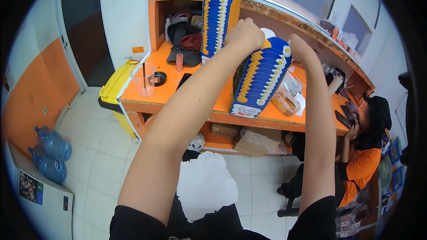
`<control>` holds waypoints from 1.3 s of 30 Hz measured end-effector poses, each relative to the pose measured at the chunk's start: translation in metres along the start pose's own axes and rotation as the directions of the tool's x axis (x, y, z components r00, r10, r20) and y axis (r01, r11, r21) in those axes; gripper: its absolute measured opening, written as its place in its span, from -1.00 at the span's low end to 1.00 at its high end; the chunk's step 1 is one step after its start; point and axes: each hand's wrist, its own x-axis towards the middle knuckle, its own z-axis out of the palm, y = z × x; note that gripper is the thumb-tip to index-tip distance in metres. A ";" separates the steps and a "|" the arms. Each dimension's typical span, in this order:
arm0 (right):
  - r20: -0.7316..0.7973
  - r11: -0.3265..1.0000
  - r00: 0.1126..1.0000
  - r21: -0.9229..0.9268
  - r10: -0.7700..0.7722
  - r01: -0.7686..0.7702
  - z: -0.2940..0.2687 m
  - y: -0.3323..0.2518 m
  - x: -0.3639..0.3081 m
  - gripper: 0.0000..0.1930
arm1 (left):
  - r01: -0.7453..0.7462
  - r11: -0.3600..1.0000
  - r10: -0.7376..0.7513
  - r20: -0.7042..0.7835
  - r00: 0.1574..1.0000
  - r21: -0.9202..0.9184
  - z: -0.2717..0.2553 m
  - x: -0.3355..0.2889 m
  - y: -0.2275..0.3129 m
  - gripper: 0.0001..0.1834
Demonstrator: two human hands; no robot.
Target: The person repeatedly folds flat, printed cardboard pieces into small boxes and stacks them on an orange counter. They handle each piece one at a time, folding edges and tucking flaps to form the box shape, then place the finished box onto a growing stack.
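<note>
- Near stack (262,78) of blue printed cards, orange and white pattern down its face: between the two forearms, at the table's (164,92) front edge, top leaning to the right. Cannot tell whether its base rests on the wood or sits just clear.
- Left hand (245,34): at the stack's upper left, knuckles up, fingers curled over; tips hidden, so no telling what they grip.
- Right hand (303,49): at the upper right corner, fingers bent inward, thumb side close to the card edge. Whether it pinches a card or only touches: cannot tell.
- White piece (267,32) shows behind the stack top, between the hands; its link to the cards is unclear.
- Far stack (217,18), same pattern, stands taller to the left, beyond the left forearm.
- White scalloped sheet (208,186) lies over the person's lap, below the hands.
- Step in hand, as I judge it: two-handed handling of cards at the top of the near stack.
- Next move seems to call for a light, even hold at both upper corners, so the leaning cards don't fan or slide.
- Clear cup (149,86) with straw at table's left; food tray (285,102) just right of the stack, worth keeping elbows off.
- Co-worker (364,169) in orange sits at right, well apart from the stack.
</note>
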 end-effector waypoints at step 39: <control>-0.617 -0.283 0.779 0.732 0.110 0.620 -0.068 0.076 -0.090 -0.62 | 0.106 0.985 -0.167 -0.619 0.767 -0.134 0.086 -0.053 -0.014 0.42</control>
